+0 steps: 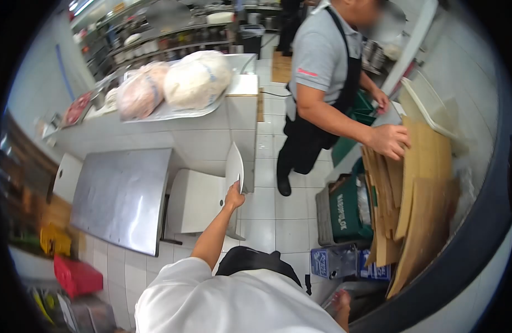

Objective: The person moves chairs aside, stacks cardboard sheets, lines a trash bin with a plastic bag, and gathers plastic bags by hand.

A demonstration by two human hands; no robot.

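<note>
One long white-tiled counter point(203, 136) crosses the upper left, its end edge close to the chair back. Left of the chair stands a flat, grey metal table point(123, 194). Across a strip of pale floor tiles point(274, 222), which gives room between chair and crate, a person in a grey shirt and black apron point(322, 66) touches tall, brown cardboard sheets point(425, 161). The smooth white chair with a curved back point(196, 202) sits between table and floor strip. On the counter, a shallow metal tray point(178, 115) carries two big, pale, plastic-wrapped bundles point(198, 80). The green plastic crate with white lettering point(345, 211) has something see-through inside; whether the cardboard stands in or behind it, I cannot tell. Above, a cream rectangular tub point(428, 105) leans by the wall. The left hand point(234, 198) has its fingers clamped on the chair back's edge; for the low, blurred right hand point(341, 299), I cannot tell the fingers' state.
</note>
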